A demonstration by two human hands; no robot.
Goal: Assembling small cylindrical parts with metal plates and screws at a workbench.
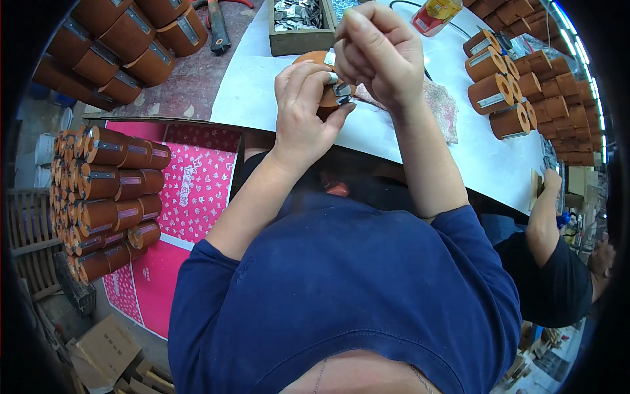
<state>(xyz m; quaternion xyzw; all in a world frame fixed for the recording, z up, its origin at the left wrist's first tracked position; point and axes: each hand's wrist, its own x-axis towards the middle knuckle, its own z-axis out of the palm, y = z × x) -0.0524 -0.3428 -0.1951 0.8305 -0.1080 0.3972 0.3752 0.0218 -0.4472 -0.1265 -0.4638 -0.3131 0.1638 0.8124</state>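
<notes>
An orange-brown cylinder (314,58) with a white patch lies on the white-covered table in front of me. My left hand (306,108) is wrapped round its near side, fingers bent over the top and thumb below. Small grey metal parts (341,90) sit at the cylinder's face beside my left fingertips. Raised above and to the right of it is my right hand (384,59), its fingers curled closed. Whatever that hand may hold is hidden by the fingers. My hands partly cover the cylinder.
A wooden box (302,44) of small metal pieces stands beyond my left hand. A cloth (441,108) lies right of it, a red-yellow container (435,16) farther back. Brown cylinders are stacked left (105,180) and right (492,92). A dark-handled tool (218,29) lies back left; a co-worker (545,266) sits right.
</notes>
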